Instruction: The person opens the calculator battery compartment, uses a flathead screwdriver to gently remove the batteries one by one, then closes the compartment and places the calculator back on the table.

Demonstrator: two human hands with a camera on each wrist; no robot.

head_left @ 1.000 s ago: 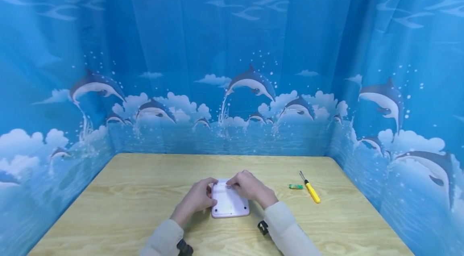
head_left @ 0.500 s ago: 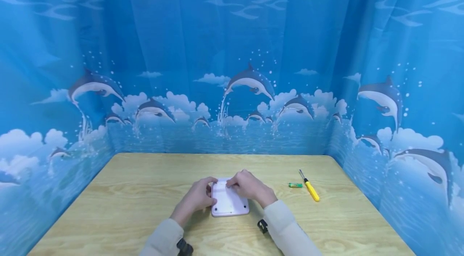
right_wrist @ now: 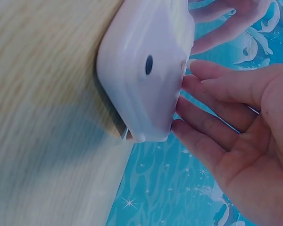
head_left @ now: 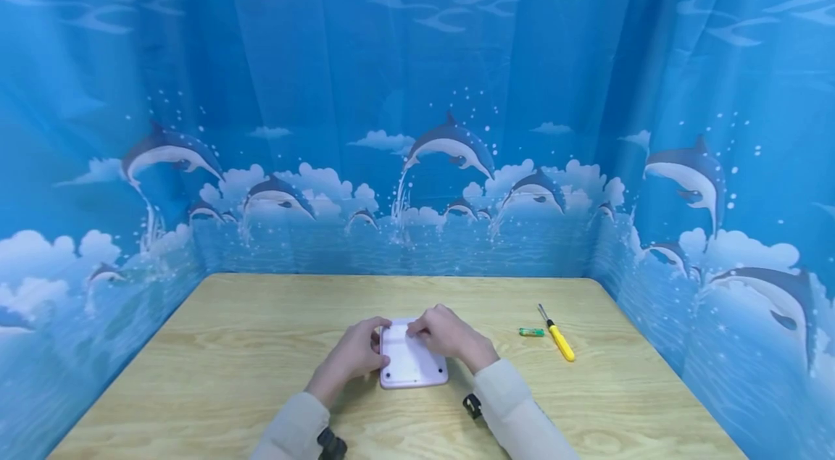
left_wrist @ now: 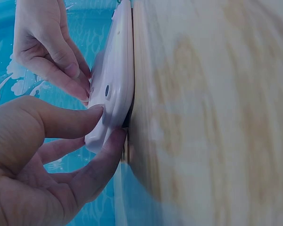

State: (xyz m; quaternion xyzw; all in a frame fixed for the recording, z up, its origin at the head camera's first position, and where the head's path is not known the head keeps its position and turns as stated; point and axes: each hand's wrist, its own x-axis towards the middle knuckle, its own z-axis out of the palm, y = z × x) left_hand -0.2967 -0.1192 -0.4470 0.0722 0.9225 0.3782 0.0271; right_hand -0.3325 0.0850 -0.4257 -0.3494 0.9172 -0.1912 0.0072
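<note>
A flat, pale pink device with rounded corners and round black feet lies on the table, its footed side facing up. My left hand grips its left edge, thumb on top and fingers beneath, as the left wrist view shows. The fingertips of my right hand touch its upper face near the far edge. Seen in the right wrist view, those fingers are fairly straight against the device. A small reddish spot shows by the fingertips; what lies under them is hidden.
To the right on the wooden table lie a green battery and a screwdriver with a yellow handle, shaft pointing away. A blue dolphin-print curtain surrounds the back and sides.
A small dark detail beside the right fingertips, visible one second ago, is now covered by them. Otherwise both hands and the device hold nearly the same place.
</note>
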